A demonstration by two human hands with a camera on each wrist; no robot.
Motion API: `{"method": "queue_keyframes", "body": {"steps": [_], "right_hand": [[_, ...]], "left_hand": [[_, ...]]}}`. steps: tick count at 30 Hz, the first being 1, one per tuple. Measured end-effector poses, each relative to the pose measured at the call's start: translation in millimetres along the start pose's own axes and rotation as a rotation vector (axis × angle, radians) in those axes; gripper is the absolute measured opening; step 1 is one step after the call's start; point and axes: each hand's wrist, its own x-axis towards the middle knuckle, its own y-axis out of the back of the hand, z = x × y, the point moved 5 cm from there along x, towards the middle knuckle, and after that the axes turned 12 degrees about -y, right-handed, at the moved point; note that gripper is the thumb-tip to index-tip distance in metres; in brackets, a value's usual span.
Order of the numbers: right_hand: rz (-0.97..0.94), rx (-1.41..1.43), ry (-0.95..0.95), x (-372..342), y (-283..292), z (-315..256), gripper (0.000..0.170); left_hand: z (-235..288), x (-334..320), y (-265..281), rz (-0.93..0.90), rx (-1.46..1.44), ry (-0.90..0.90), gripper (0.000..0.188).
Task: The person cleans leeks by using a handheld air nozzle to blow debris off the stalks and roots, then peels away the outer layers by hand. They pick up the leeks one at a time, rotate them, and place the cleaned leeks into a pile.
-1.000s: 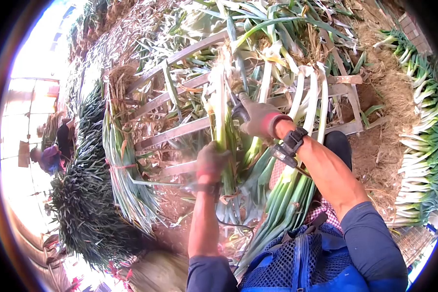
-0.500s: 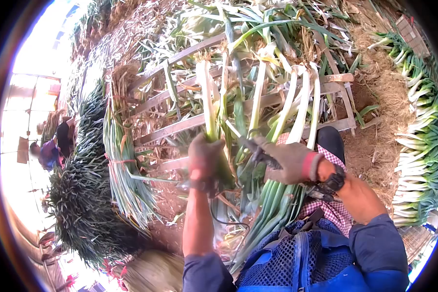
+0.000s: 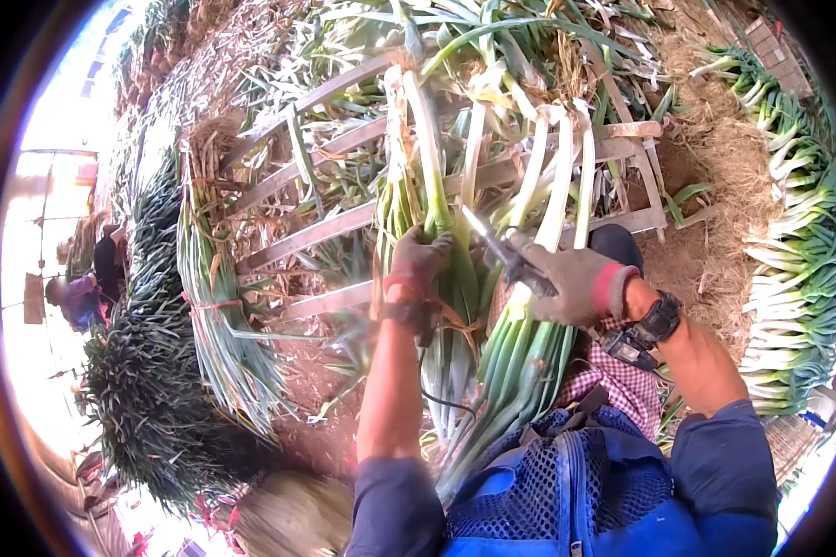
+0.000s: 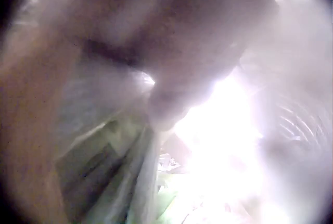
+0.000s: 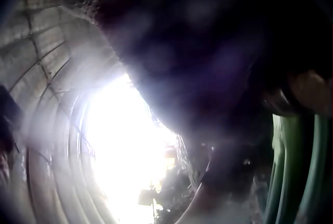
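In the head view my gloved left hand grips a leek where its white shank turns green, roots pointing away. My gloved right hand holds a dark tool with a thin light tip pointing toward that leek, apart from it. Beside and partly under the right hand lie several leeks, their leaves running toward my body. The left wrist view shows my blurred hand above green leaves. A dark glove fills much of the right wrist view, hiding the tool.
A slatted wooden rack lies under the leeks, with leaf scraps beyond. At left stand a tied bundle and a dark green pile. A row of leeks lies at right. A person is far left.
My right hand has drawn back from the shanks toward my body, with the tool. My left hand has moved slightly right; the gripped leek now stands farther right of the thin stalks beside it.
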Motion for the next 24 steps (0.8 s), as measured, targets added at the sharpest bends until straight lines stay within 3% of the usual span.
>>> {"method": "queue_keyframes", "body": {"steps": [1, 4, 9, 13, 16, 21, 24], "right_hand": [[0.025, -0.064, 0.074, 4, -9, 3, 0.102], [-0.035, -0.101, 0.018, 9, -3, -8, 0.104], [-0.13, -0.107, 0.091, 15, -11, -19, 0.103], [0.046, -0.154, -0.122, 47, 11, -13, 0.104], [0.128, -0.115, -0.092, 55, 37, -32, 0.102], [0.239, -0.093, -0.138, 107, 73, -43, 0.098], [0.378, -0.106, -0.058, 131, 76, -41, 0.094]], "left_hand": [[2, -2, 1, 0.004, -0.02, -0.017, 0.039], [3, -5, 0, 0.019, -0.08, -0.023, 0.04], [8, -6, 1, 0.068, -0.017, 0.006, 0.039], [4, -4, 2, 0.077, 0.032, 0.011, 0.038], [5, -6, 2, 0.074, -0.002, -0.05, 0.038], [30, -17, -1, 0.092, 0.168, -0.028, 0.038], [31, -15, 1, 0.109, 0.306, -0.048, 0.033]]}}
